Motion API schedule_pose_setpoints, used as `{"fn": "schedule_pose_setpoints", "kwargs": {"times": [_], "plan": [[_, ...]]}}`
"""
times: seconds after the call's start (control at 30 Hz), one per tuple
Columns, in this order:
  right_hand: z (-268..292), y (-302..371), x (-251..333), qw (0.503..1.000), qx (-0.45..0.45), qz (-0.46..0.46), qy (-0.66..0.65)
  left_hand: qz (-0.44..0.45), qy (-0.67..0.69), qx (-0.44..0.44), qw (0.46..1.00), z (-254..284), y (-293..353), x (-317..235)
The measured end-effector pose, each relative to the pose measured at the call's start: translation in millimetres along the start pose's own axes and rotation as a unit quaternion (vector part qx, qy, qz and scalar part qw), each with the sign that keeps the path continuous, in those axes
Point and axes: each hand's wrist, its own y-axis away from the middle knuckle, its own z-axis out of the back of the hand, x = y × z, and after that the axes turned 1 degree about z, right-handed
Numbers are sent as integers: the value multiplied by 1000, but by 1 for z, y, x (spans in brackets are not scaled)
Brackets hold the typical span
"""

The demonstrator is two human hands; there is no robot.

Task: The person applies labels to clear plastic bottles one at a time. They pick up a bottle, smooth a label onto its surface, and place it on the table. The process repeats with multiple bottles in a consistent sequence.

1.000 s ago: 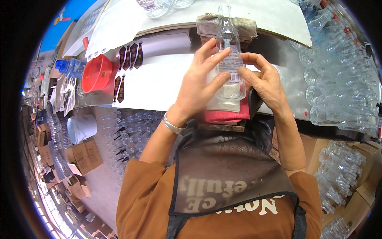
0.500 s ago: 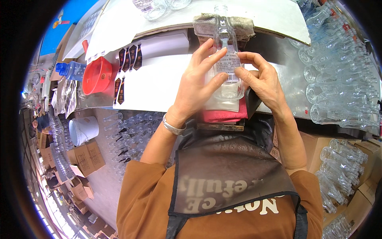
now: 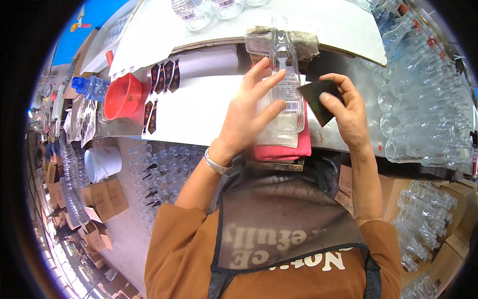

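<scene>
Left to right: the left hand (image 3: 249, 107), fingers spread wide, remains at the left side of the clear glass bottle (image 3: 288, 82); the right hand (image 3: 351, 109), earlier against the bottle's right side, now stands apart, pinching a dark flat piece (image 3: 317, 102). The bottle lies between the hands, neck over a rolled cloth (image 3: 306, 42), long axis running away from the person, mouth far, base near

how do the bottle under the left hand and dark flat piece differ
The bottle is clear, the dark flat piece opaque. The bottle is long and rounded; the dark flat piece smaller and angular. The bottle lies partly under the left hand; the right hand grips the dark flat piece.
</scene>
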Motion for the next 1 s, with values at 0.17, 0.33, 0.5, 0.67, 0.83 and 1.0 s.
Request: {"fn": "schedule_pose_setpoints", "kwargs": {"times": [0.17,0.33,0.5,0.67,0.83,1.0], "plan": [[-3,-31,12,966,-39,140,215,6,7,1,1000,-1,-2,-4],[-11,-41,40,904,57,260,336,-9,-10,-14,1000,-2,-1,-1],[-26,-58,61,841,125,309,426,21,42,-4,999,-3,1,3],[-35,-74,84,790,61,361,491,7,1,14,1000,2,16,3],[-61,-72,83,718,179,330,587,25,40,4,999,-15,36,4],[-72,-66,93,678,352,241,599,-2,-3,-52,999,-25,41,5]]}}
